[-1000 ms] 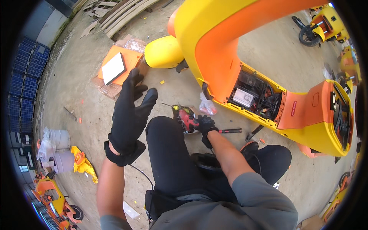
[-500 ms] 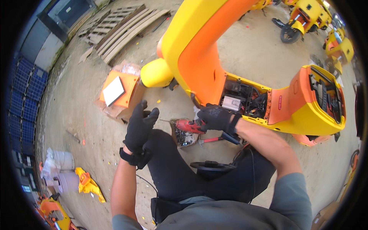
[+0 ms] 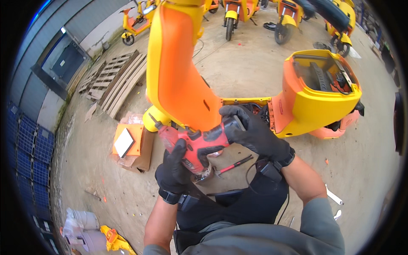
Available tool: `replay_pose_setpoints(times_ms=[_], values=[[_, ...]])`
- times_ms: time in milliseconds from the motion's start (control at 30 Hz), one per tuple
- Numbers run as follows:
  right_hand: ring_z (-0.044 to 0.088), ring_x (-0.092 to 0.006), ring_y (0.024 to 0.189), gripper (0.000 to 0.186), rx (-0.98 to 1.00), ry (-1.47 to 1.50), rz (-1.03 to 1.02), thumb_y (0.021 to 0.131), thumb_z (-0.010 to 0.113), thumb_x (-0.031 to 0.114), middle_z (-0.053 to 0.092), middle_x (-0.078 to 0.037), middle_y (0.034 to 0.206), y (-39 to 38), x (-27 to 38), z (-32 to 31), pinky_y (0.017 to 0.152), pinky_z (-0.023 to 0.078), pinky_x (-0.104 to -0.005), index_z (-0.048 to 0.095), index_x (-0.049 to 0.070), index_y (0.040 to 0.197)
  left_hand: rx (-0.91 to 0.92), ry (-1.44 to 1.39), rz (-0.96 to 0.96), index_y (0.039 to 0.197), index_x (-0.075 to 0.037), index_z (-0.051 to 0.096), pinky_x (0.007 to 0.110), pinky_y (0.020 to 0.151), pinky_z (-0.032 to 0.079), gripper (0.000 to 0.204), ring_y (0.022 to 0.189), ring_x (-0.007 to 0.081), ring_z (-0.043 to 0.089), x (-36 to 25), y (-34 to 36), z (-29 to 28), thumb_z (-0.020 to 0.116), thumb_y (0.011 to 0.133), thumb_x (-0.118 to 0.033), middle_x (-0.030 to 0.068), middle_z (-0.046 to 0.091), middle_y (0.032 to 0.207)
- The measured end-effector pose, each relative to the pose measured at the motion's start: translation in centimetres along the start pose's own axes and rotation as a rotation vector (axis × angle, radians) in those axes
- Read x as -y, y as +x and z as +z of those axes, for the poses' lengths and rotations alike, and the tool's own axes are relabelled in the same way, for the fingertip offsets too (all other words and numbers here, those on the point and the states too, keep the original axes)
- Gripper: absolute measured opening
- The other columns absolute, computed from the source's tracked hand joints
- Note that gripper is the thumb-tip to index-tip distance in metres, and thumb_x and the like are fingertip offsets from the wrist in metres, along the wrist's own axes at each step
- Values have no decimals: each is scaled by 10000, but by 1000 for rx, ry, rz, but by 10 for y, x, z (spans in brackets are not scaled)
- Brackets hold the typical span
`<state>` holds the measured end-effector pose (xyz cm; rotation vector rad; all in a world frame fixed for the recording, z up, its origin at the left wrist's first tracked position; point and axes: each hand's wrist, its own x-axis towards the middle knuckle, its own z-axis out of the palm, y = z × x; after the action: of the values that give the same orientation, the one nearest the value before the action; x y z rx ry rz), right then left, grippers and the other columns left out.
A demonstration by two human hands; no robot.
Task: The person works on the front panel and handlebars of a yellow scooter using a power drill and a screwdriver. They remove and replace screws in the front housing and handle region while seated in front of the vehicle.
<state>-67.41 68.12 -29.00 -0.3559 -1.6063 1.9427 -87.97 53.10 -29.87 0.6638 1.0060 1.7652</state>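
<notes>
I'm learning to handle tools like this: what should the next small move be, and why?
Probably slide the right hand farther up the handle of the red power tool: that hand is at the handle's end, while the left hand steadies the tool's body.

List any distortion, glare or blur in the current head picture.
Head view: blue mesh panels bend along the dark left rim; head view: the white panel looks nearly washed out; head view: the red power tool looks slightly soft, possibly from motion.
</notes>
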Motion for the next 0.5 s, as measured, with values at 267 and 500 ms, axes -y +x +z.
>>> replay_pose_setpoints(times_ms=[267,500], values=[[607,-171,1115,696,-240,75,-97,1091,294,572,563,-122,1330,-23,11,-32,1019,484,-336,466,6,1458,22,268,94,1319,7,545,388,963,562,448,1113,259,684,-18,-5,31,602,1017,-319,152,674,1234],[553,-158,1142,547,-279,-43,-191,1120,344,425,570,-105,1317,-15,-6,7,1058,395,-300,452,8,1458,-2,204,45,1297,-10,557,371,908,580,423,1046,236,699,-13,3,47,626,1005,-308,130,678,1199]])
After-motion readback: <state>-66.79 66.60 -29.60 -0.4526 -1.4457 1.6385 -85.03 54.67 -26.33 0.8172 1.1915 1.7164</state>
